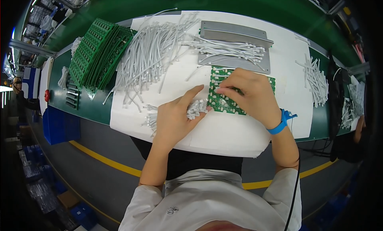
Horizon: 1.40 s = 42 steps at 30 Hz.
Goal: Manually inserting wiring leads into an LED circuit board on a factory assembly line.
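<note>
A green circuit board panel (222,104) lies on the white sheet (223,131) in front of me. My left hand (175,117) is closed around a small bundle of short white cables (196,108), just left of the panel. My right hand (249,93) rests on top of the panel, its fingertips pinched at the panel's left part; whether they hold a cable end is hidden. A blue strap (279,125) with a cord circles my right wrist.
A big heap of white cables (151,57) covers the sheet's back left. A stack of green circuit boards (97,53) leans at the far left. A grey metal plate (235,45) with cables on it lies behind the panel. More cables (317,79) lie at right.
</note>
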### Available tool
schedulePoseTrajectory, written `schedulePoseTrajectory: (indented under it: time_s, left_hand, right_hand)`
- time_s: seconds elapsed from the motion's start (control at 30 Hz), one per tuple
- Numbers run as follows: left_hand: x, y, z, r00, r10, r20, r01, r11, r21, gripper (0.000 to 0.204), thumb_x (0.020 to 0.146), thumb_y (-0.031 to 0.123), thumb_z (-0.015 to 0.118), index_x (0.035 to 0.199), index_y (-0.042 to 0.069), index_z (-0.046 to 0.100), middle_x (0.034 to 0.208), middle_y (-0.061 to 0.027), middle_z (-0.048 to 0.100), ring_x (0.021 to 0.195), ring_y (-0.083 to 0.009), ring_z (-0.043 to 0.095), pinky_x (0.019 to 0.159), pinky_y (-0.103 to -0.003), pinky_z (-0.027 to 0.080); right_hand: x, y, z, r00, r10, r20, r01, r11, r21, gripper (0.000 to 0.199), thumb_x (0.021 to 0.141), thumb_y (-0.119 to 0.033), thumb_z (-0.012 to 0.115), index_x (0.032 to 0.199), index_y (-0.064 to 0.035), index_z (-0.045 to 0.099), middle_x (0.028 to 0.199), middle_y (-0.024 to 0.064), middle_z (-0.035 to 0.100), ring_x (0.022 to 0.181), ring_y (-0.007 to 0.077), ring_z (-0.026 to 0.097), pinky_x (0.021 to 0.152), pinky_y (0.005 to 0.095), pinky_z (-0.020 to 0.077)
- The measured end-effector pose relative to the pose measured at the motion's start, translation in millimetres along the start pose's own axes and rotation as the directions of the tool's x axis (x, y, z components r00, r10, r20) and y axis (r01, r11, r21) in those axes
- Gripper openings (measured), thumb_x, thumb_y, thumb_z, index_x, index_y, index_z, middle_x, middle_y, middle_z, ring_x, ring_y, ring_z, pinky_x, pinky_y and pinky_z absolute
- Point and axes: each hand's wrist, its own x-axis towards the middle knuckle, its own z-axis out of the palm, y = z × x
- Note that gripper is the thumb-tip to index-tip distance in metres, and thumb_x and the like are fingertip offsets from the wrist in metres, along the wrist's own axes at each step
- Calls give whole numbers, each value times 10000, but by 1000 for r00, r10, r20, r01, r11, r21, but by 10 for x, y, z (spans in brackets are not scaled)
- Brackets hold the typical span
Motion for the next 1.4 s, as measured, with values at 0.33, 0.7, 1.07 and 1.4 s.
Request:
schedulePoseTrajectory:
  time_s: [0.33,0.7,1.07,1.4]
  left_hand:
    - [89,-155,114,943,278,-183,-309,934,-177,453,731,-44,791,1174,41,746,852,-132,736,707,-233,717,638,-303,528]
    - [105,-189,95,818,469,-332,-505,862,-26,439,638,119,804,1074,75,783,688,-37,506,542,-200,528,497,-328,391]
    - [123,-217,157,817,484,-314,-470,874,127,371,652,68,779,1023,68,787,691,-48,501,538,-217,532,498,-339,403]
    - [84,-170,128,939,329,-103,-317,941,117,638,645,213,897,1257,122,744,799,-78,674,615,-267,627,574,-365,500]
  right_hand:
    - [17,-103,37,994,91,55,-100,973,207,98,924,-64,735,1016,-33,744,820,103,691,641,230,635,580,328,501]
    - [-49,-121,33,889,310,337,-450,728,517,92,907,-98,729,957,-22,744,733,43,706,528,64,452,510,242,382]
    - [-11,-26,80,967,-247,68,254,958,-130,144,814,-102,812,941,-117,746,841,9,695,621,199,652,541,304,525]
    - [-39,62,115,993,-86,74,101,971,-218,110,813,-80,781,886,-86,700,772,30,631,641,214,663,544,322,526]
